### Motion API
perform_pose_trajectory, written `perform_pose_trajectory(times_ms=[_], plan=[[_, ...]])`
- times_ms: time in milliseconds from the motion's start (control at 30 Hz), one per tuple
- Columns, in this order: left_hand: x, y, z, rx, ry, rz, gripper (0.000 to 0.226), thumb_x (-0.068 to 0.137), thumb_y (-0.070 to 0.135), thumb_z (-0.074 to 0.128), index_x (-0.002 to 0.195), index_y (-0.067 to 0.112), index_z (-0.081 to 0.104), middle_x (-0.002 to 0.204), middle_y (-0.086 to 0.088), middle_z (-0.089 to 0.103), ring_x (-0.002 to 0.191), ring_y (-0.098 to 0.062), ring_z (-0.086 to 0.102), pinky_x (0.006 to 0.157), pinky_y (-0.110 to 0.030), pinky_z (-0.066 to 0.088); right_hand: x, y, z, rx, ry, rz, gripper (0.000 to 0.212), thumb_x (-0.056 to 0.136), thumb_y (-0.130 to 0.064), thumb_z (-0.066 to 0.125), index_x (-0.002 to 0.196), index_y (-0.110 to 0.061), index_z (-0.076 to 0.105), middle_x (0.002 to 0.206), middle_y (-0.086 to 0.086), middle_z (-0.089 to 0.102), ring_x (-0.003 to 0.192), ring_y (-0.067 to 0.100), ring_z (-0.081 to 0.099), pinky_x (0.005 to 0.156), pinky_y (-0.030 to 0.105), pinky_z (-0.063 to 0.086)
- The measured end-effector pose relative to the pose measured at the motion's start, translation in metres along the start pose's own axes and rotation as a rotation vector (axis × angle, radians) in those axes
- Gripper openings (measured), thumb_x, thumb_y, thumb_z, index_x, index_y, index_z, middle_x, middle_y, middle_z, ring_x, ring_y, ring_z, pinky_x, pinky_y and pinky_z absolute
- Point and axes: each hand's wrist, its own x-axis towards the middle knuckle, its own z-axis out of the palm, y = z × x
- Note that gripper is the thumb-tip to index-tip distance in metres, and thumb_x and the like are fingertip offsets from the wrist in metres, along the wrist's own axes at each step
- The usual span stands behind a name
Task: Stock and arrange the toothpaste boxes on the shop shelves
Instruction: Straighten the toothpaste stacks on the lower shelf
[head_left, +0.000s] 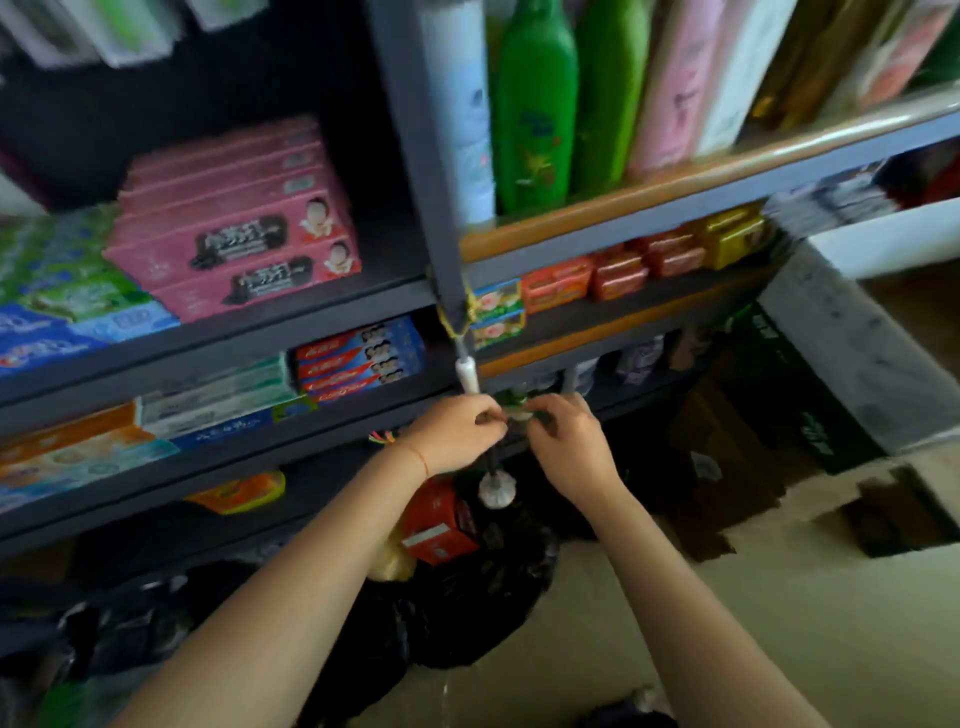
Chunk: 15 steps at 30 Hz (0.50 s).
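Both my hands meet in front of the dark shelf post, below the red toothpaste boxes (358, 361). My left hand (457, 431) and my right hand (563, 441) each pinch one end of a small green and white object (517, 408); motion blur hides what it is. Pink toothpaste boxes (234, 228) are stacked on the upper left shelf, with green and blue boxes (67, 296) beside them. Teal and orange boxes (156, 421) lie on the shelf under those. A red box (441, 522) pokes out of a black bag (457, 597) on the floor beneath my hands.
Green shampoo bottles (537, 104) and pink packs stand on the top right shelf. Soap bars (618, 273) line the shelf below. A white-handled brush (496, 486) hangs from the post. Dark cartons (779, 405) and a grey stone counter (852, 338) sit at the right.
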Motion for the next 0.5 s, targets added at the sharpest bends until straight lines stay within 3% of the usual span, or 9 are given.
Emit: perform_pose_trajectory(times_ms=[200, 367, 500], plan=[[0.031, 0.142, 0.053, -0.234, -0.016, 0.004, 0.022, 0.102, 0.032, 0.051, 0.117, 0.026, 0.065, 0.106, 0.006, 0.069, 0.088, -0.012, 0.069, 0.085, -0.035, 0.055, 0.018, 0.059, -0.153, -0.104, -0.015, -0.004, 0.024, 0.099, -0.019, 0.052, 0.121, -0.013, 0.062, 0.109, -0.003, 0.046, 0.083, 0.014, 0.053, 0.072, 0.026, 0.043], [0.068, 0.224, 0.079, -0.444, 0.087, -0.026, 0.019, 0.101, 0.026, 0.053, 0.107, 0.019, 0.069, 0.093, 0.003, 0.073, 0.07, -0.011, 0.07, 0.064, -0.022, 0.051, 0.04, 0.084, -0.24, -0.112, 0.046, 0.02, 0.019, 0.097, -0.019, 0.053, 0.109, -0.018, 0.067, 0.106, -0.003, 0.056, 0.09, 0.015, 0.057, 0.074, 0.027, 0.045], [0.114, 0.269, 0.086, -0.539, 0.095, -0.042, 0.018, 0.1, 0.021, 0.051, 0.097, 0.018, 0.069, 0.09, -0.002, 0.073, 0.066, -0.014, 0.067, 0.058, -0.02, 0.047, 0.07, 0.101, -0.28, -0.104, 0.073, 0.005, 0.016, 0.096, -0.013, 0.053, 0.105, -0.015, 0.066, 0.102, -0.001, 0.056, 0.089, 0.017, 0.056, 0.07, 0.025, 0.039]])
